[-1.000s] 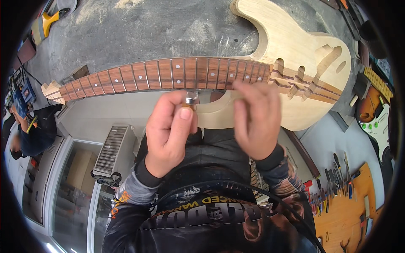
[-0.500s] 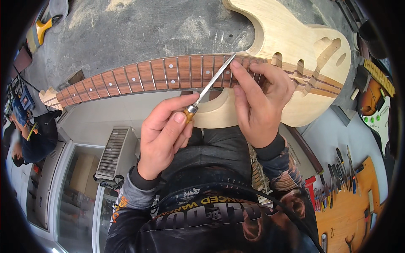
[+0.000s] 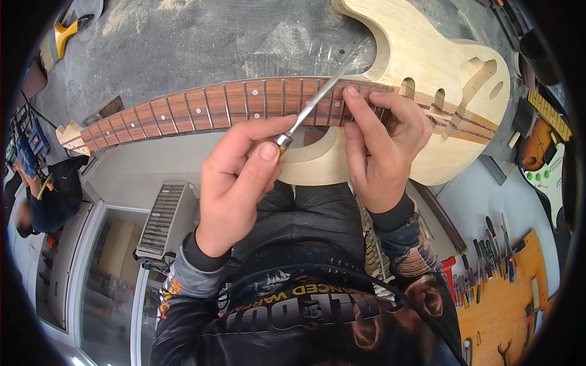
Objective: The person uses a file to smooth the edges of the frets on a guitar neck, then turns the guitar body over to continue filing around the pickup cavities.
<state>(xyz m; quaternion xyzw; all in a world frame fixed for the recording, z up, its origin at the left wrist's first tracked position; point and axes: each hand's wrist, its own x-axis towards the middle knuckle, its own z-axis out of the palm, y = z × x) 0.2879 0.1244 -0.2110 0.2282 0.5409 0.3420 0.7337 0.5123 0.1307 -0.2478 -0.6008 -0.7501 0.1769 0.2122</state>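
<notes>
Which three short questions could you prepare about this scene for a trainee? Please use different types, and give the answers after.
1. Which hand holds the slim metal tool?
2. True or false: the guitar body has cavities cut into it.
3. Choose the colour of the handle of the brush at upper left: A) red; B) yellow; C) blue.

Key:
1. The left hand.
2. True.
3. B.
</notes>
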